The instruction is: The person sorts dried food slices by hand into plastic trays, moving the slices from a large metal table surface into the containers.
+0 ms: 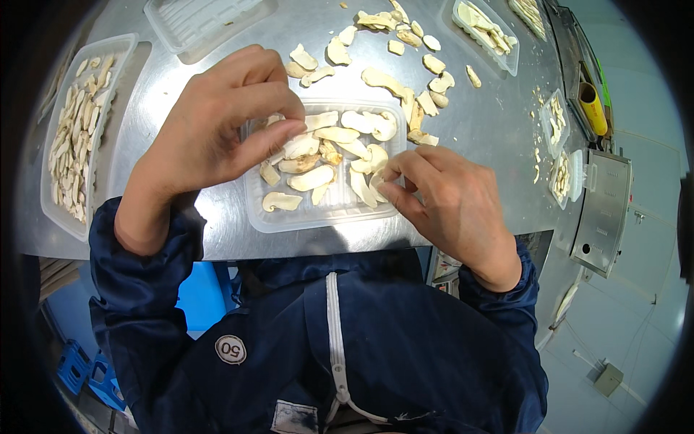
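A clear plastic tray lies near the front edge of the steel table, with pale mushroom slices spread in it, some browned. Over its far left corner, my left hand is closed, thumb and forefinger pinching the end of a mushroom slice. At the right side of the tray, my right hand pinches another mushroom slice between thumb and forefinger, its other fingers curled. Part of the tray's left rim is hidden behind my left hand.
Loose mushroom slices lie on the steel table beyond the tray. A long filled tray stands at left, an unfilled tray at the far left. Other filled trays stand far right, near a yellow cylinder and a metal box.
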Demonstrator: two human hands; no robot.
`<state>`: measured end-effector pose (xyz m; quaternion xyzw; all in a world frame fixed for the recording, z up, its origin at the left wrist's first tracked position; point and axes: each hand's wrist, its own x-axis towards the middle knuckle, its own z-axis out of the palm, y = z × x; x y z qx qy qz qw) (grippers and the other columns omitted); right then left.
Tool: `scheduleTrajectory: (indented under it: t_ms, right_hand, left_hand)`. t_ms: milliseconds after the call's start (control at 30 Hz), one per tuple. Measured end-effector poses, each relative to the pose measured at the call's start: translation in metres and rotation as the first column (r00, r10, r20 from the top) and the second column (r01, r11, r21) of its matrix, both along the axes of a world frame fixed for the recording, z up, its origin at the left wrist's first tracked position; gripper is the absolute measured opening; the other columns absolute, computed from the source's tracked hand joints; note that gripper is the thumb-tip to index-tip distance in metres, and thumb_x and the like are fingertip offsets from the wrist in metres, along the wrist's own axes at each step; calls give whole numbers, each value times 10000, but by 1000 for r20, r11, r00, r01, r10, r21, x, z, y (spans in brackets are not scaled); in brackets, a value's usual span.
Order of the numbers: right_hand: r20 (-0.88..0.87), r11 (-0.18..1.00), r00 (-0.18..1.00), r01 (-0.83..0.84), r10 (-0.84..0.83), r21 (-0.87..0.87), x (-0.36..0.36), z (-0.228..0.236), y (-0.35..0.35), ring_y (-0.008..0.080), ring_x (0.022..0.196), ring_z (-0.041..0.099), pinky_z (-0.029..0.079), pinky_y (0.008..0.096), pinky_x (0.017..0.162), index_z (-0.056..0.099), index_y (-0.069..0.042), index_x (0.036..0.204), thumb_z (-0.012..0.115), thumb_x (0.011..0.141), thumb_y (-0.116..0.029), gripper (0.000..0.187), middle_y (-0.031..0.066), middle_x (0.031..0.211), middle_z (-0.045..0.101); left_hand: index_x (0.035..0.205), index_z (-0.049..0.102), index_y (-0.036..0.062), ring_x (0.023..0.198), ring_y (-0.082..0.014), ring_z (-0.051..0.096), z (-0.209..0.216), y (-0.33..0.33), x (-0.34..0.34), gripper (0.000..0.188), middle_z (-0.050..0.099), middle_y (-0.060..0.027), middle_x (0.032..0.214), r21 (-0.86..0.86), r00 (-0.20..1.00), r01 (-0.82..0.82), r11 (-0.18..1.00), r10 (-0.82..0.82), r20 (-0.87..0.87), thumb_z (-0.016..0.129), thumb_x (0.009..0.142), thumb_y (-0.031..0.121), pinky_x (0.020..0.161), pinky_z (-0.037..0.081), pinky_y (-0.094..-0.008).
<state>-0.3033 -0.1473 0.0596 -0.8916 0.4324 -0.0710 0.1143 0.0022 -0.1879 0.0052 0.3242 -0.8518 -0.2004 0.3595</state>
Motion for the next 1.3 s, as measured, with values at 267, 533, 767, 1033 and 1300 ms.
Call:
scheduleTrajectory:
  t_ms: [267, 533, 767, 1033, 1300]
  right_hand:
    - [96, 982, 978, 188, -188, 6, -28, 7, -17, 287, 785, 716, 570, 395, 689, 769, -106, 997, 778, 909, -176, 112, 77, 888, 716]
    - [95, 902, 911, 411, -401, -131, -61, -28, -67, 291, 975, 739, 584, 428, 771, 788, -128, 1127, 727, 971, -304, 243, 65, 1067, 763]
    - [115, 896, 894, 441, -433, -52, -59, -39, -57, 330, 993, 725, 585, 447, 791, 759, -121, 1084, 724, 971, -367, 272, 90, 1073, 748]
    - [203, 909, 886, 412, -416, 65, -61, -36, -68, 280, 905, 726, 574, 412, 800, 723, -72, 1101, 736, 964, -306, 272, 93, 1001, 735]
    - [244, 878, 844, 453, -478, 154, -61, -42, -62, 254, 1003, 704, 561, 409, 853, 734, -113, 1264, 703, 946, -359, 403, 65, 1038, 733]
  left_hand:
    - [866, 708, -4, 635, -126, 493, 2, -8, 7, 164, 597, -36, 729, 63, 965, -196, 978, 204, -166, 764, 979, 100, 597, 378, -287]
    - [819, 659, 4, 670, -43, 439, -14, -13, 23, 329, 574, 31, 728, 109, 856, -369, 923, 383, -347, 673, 1098, 179, 600, 347, -232]
    - [802, 649, -2, 649, -61, 430, -10, -11, 25, 329, 540, 14, 682, 157, 828, -455, 876, 481, -287, 665, 1086, 163, 587, 347, -256]
    - [753, 645, 3, 589, -84, 429, -15, -11, 20, 317, 520, -11, 626, 220, 825, -450, 866, 497, -269, 685, 1039, 135, 557, 355, -284]
    - [763, 654, -3, 559, -103, 451, -10, -14, 17, 321, 556, -37, 608, 153, 846, -441, 884, 466, -258, 716, 1037, 153, 538, 383, -292]
